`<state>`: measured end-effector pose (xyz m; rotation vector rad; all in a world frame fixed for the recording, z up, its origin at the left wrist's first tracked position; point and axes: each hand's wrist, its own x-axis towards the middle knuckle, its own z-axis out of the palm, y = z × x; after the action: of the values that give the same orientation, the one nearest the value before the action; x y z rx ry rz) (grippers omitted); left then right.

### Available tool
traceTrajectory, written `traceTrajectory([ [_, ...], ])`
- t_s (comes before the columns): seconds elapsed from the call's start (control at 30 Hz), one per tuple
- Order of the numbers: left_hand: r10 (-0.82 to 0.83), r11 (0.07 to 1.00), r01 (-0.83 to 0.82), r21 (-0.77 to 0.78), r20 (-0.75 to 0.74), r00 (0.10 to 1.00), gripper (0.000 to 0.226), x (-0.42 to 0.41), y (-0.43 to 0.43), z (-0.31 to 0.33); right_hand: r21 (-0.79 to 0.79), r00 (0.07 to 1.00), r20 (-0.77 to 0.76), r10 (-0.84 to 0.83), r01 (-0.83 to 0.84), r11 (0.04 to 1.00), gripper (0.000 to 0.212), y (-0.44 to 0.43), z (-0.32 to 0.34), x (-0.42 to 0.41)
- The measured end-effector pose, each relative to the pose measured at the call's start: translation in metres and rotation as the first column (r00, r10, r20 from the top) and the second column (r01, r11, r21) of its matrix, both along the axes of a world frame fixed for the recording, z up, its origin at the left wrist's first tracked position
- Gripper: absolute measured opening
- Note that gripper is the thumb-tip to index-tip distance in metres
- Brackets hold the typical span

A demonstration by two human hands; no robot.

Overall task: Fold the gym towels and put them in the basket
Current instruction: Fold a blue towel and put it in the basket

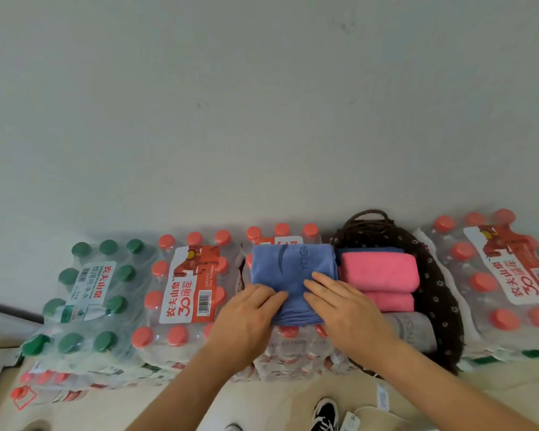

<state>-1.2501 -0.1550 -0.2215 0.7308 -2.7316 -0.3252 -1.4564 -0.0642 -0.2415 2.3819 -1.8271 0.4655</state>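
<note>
A folded blue towel [290, 275], marked with the word YOGA and a curved stroke, lies flat on top of a shrink-wrapped pack of red-capped water bottles [288, 346] set against a pale wall [262, 104]. Both hands rest on the near half of the towel, palms down and fingers extended; neither is closed around the cloth. The left hand [246, 315] covers the near left corner, its fingertips pointing toward the centre. The right hand [339, 303] lies over the near right part, fingertips reaching to about the towel's middle, just below the lettering. The far half of the towel is uncovered. Immediately right of the towel stands a dark brown basket [433, 293] with small pale flower motifs and cord handles at its far end. It holds folded towels: a darker blue one [371, 251] at the back, two pink ones [381, 272] in front of it, and a grey one [414, 331] with printed letters nearest the person. Further packs flank the work area: another red-capped pack [187, 284] and a green-capped pack [94, 290] to the left, and a red-capped pack [498, 275] to the right of the basket. At the lower edge a black-and-white shoe [324, 413] stands on the light floor [262, 405].
</note>
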Motion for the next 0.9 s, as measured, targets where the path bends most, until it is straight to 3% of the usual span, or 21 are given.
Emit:
traceTrajectory([
  [0.07,-0.001,1.000,0.001,0.018,0.023,1.000,0.034,0.001,-0.002,0.002,0.013,1.000,-0.006,0.027,-0.027,1.000,0.033,0.001,0.000,0.000],
  [0.2,-0.028,0.999,0.026,0.030,0.068,0.997,0.033,0.007,-0.001,0.003,0.104,0.997,0.073,0.016,-0.024,0.994,0.050,0.002,0.005,-0.003],
  [0.3,0.021,0.956,-0.040,0.290,0.069,0.997,0.034,0.005,-0.003,0.024,0.199,0.970,0.237,-0.054,0.006,0.980,0.034,0.000,0.020,-0.008],
  [0.33,0.056,0.920,-0.083,0.384,0.081,0.995,0.030,0.005,-0.006,0.029,0.278,0.941,0.320,-0.105,0.012,0.960,0.026,-0.002,0.028,-0.011],
  [0.4,0.100,0.897,-0.116,0.426,0.059,0.993,0.016,0.002,-0.015,0.033,0.394,0.881,0.431,-0.194,0.010,0.919,0.019,-0.009,0.039,-0.015],
  [0.53,0.184,0.878,-0.182,0.443,0.039,0.982,0.009,-0.007,-0.032,0.031,0.438,0.734,0.575,-0.361,0.097,0.894,0.009,-0.029,0.045,-0.017],
  [0.73,0.267,0.872,-0.282,0.399,0.095,0.959,0.010,-0.025,-0.049,0.026,0.506,0.510,0.675,-0.533,0.205,0.838,0.009,-0.045,0.035,-0.015],
  [0.9,0.472,0.744,-0.466,0.479,0.116,0.874,0.025,-0.042,-0.062,0.017,0.543,0.379,0.689,-0.617,0.295,0.787,0.015,-0.058,0.031,-0.008],
])
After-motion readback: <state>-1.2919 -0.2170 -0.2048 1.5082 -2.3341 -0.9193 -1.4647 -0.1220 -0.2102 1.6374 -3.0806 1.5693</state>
